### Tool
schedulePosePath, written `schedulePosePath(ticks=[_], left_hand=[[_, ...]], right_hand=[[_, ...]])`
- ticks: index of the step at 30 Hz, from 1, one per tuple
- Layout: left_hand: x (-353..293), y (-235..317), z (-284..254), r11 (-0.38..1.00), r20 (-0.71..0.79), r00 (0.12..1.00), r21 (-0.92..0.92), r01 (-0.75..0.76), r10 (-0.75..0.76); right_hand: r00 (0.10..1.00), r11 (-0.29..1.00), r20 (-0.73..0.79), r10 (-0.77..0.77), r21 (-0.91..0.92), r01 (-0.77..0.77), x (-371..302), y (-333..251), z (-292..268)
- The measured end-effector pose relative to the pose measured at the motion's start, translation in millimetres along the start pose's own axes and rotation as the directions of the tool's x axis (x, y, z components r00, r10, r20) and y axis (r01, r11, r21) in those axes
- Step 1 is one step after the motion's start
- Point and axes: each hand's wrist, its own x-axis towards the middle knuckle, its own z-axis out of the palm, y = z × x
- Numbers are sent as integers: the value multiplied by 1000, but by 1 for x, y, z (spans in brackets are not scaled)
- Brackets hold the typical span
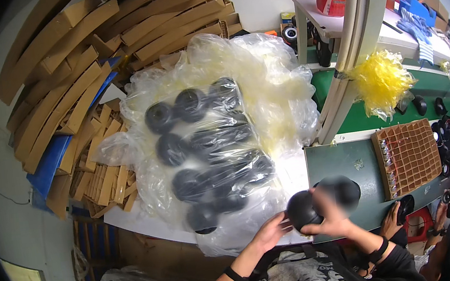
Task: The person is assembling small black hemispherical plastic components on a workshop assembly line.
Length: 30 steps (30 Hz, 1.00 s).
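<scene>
A smooth black dome-shaped part (302,211) is held between my two hands, above the front right corner of the white table. My left hand (271,231) has its fingertips against the left side of the part. My right hand (334,216), partly smeared by motion, grips it from the right, with the palm near its lower edge. Just beyond that hand is another dark round part (348,191), blurred, over the green bench; whether I touch it cannot be told. To the left, several black round parts (190,105) lie in rows under clear plastic film (282,105).
Cardboard trays (165,18) are piled at the far left. A cardboard divider box (408,157) sits on the dark green bench (339,157). A post with yellow strapping (381,82) stands at the right. Close by, a co-worker's hand (391,221) holds a black round part (406,208).
</scene>
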Motion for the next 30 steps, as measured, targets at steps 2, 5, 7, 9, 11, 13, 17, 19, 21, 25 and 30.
schedulePosePath(ticks=[2, 5, 7, 9, 11, 13, 17, 19, 21, 25, 30], left_hand=[[14, -28, -51, 753, -298, 874, 648, -109, 383], [1, -25, -107, -60, -76, 708, 984, 166, 702], [-15, -2, -94, -149, -19, 613, 964, 222, 790], [-26, 20, -83, -200, -25, 565, 922, 333, 825], [-30, 43, -71, -239, -28, 517, 865, 442, 856], [-32, 61, -60, -342, 75, 508, 822, 456, 858], [-30, 81, -66, -428, -9, 631, 726, 538, 776], [-24, 88, -76, -459, -7, 653, 706, 539, 757], [-21, 95, -72, -531, 57, 682, 675, 512, 729], [-19, 102, -60, -532, 92, 653, 670, 518, 752], [-19, 84, -78, -571, 183, 594, 589, 572, 783]], right_hand=[[987, 996, -152, 45, 80, -33, 20, 51, -28], [843, 920, -404, 355, 309, -240, 61, 103, -94], [688, 942, -649, 323, 292, -167, 82, 165, -153], [523, 888, -735, 432, 447, -106, 106, 200, -202], [615, 898, -733, 291, 432, 90, 121, 237, -243], [653, 859, -682, 329, 503, 92, 133, 258, -257], [680, 794, -597, 425, 607, 37, 153, 302, -263], [669, 770, -584, 460, 637, 27, 162, 315, -265], [658, 755, -575, 486, 655, 15, 169, 328, -265], [609, 770, -613, 504, 638, 6, 182, 336, -262], [428, 910, -807, 407, 398, -115, 194, 282, -219]])
